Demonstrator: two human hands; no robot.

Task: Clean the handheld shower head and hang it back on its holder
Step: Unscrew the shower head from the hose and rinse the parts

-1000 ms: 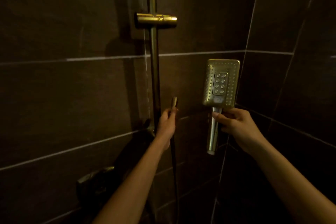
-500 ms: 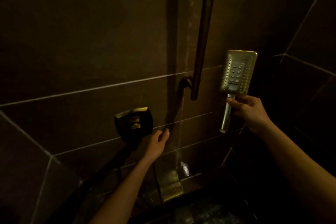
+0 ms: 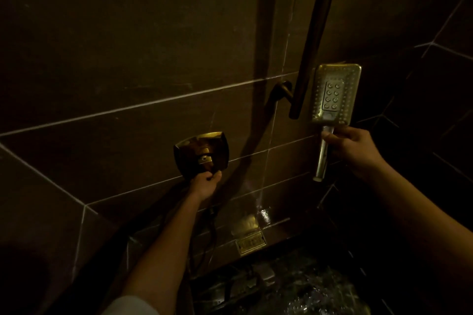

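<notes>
Right hand (image 3: 352, 147) around shower head (image 3: 335, 94)

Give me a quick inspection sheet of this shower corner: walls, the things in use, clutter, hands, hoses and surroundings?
Surface: dark tiled wall with pale grout lines; wet shine low down.
Job's things: gold shower head, upright, nozzle face towards the camera; holder not in view.
Clutter: nothing seen.
Hands: right hand grips the shower head's handle; left hand at the lower edge of the wall valve plate.
Cables: dark hose hanging below the left hand.
Surroundings: vertical rail, small gold floor-level plate, very dim light.
</notes>
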